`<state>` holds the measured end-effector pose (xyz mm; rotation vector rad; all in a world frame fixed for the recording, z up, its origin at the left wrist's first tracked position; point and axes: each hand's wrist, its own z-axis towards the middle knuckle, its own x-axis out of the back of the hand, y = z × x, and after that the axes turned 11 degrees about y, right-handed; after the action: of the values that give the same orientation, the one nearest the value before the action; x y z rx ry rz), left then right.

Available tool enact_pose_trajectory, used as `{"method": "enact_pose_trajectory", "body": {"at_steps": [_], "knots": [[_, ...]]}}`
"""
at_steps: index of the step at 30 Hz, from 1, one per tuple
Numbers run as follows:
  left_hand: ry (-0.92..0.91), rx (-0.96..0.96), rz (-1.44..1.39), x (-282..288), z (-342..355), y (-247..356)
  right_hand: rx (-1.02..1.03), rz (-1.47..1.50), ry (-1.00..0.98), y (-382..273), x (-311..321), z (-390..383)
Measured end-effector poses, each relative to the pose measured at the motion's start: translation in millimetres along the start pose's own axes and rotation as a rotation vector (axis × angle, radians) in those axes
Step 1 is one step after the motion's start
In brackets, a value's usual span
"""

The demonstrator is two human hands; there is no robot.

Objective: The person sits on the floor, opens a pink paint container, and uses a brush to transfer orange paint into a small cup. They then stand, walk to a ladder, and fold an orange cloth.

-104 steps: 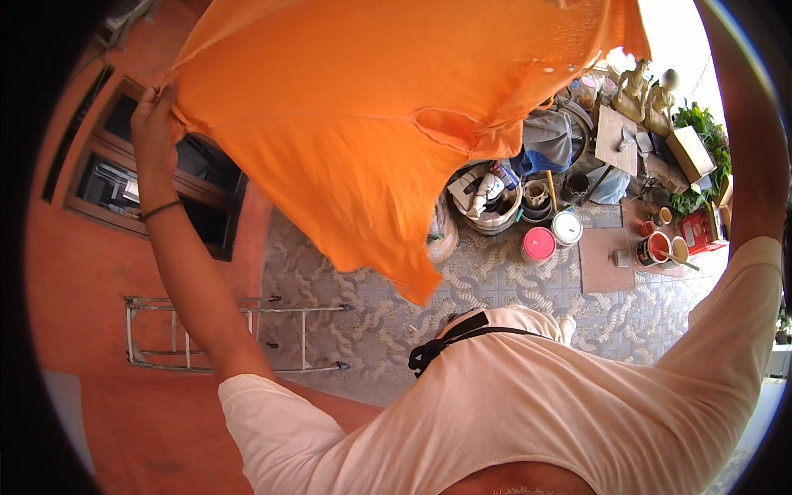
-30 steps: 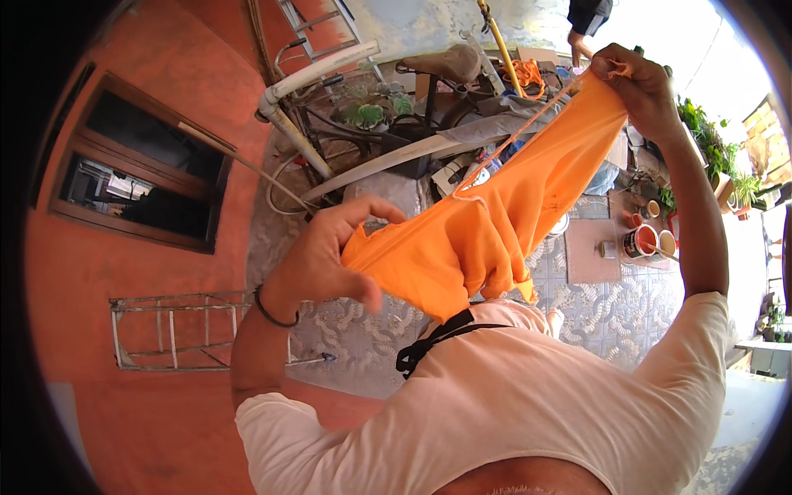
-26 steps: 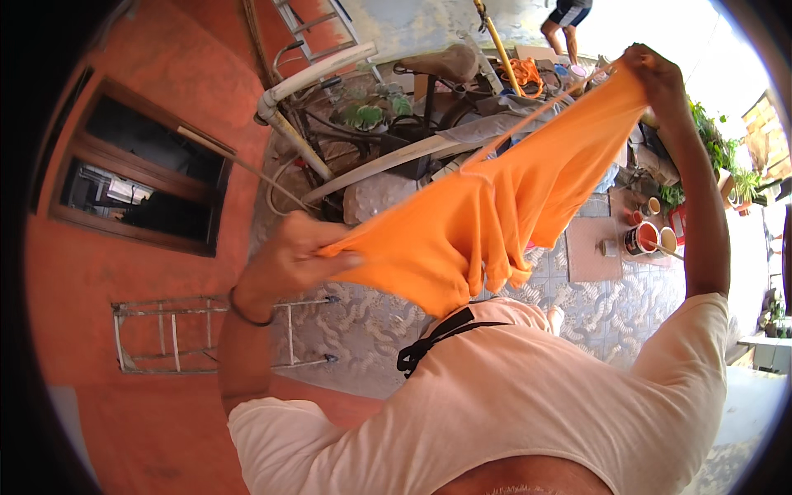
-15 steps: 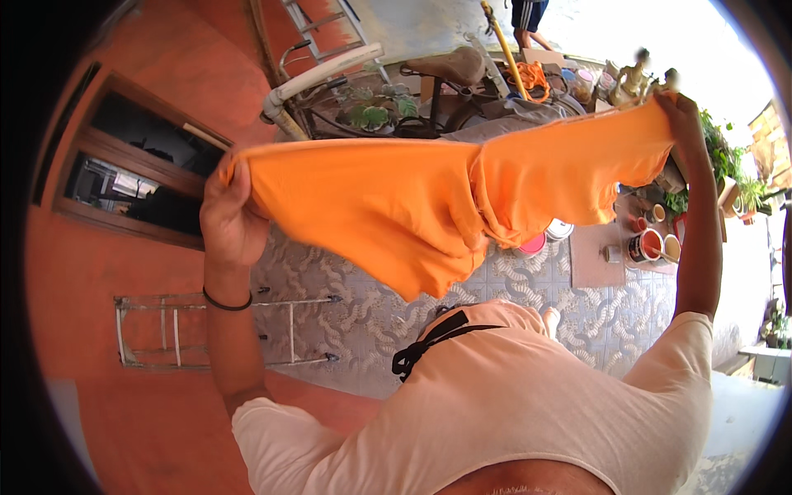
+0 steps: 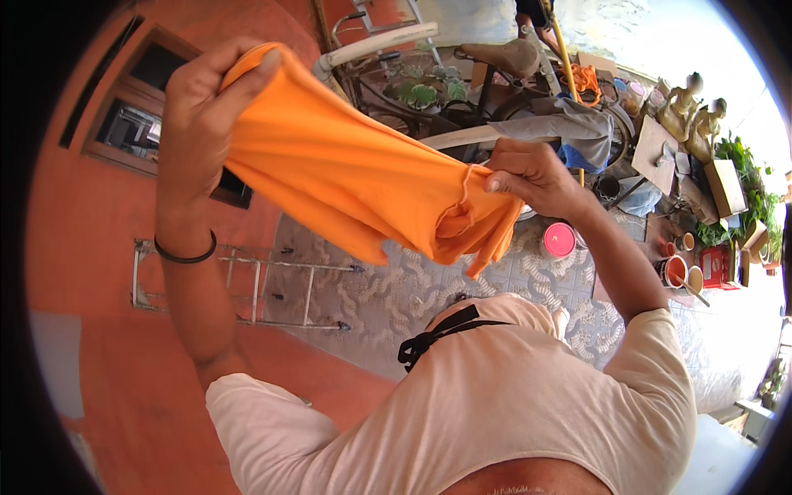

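Note:
An orange cloth (image 5: 346, 161) hangs in the air between both hands, with a seam and bunched folds near its right end. My left hand (image 5: 198, 115) grips its upper left corner, thumb over the fabric, and a dark band circles that wrist. At the other end my right hand (image 5: 532, 177) pinches the cloth close to the seam. The lower edge droops loosely above the patterned tile floor (image 5: 396, 293).
A small metal ladder (image 5: 307, 297) stands by the orange wall at left. Beyond the cloth is a bicycle (image 5: 507, 58) amid clutter. A pink-lidded tub (image 5: 558, 239) and paint buckets (image 5: 672, 271) sit on the floor, near statues (image 5: 681, 107) and plants. Another person's legs (image 5: 536, 21) show at the top.
My right hand has come in leftward from the cloth's far right end to its seam. My left hand has risen. The stretched cloth now hangs shorter and slopes down to the right.

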<state>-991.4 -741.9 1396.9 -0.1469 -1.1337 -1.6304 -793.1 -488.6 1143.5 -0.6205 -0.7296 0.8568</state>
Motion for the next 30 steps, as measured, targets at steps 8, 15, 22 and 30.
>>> {"method": "enact_pose_trajectory", "body": {"at_steps": [8,15,22,30], "knots": [[0.253,0.114,0.174,47.5,-80.8,-43.4,0.575,-0.556,0.068,-65.0,22.2,23.8],[0.61,0.298,0.329,102.8,-155.2,-85.3,0.413,-0.73,0.029,-52.3,104.0,20.2],[0.636,0.554,0.375,202.4,-231.5,-186.3,0.096,-1.003,0.161,-24.5,192.1,3.3],[0.775,0.746,0.892,257.7,-308.4,-224.4,-0.201,-0.968,0.354,-67.3,217.6,24.7]]}}
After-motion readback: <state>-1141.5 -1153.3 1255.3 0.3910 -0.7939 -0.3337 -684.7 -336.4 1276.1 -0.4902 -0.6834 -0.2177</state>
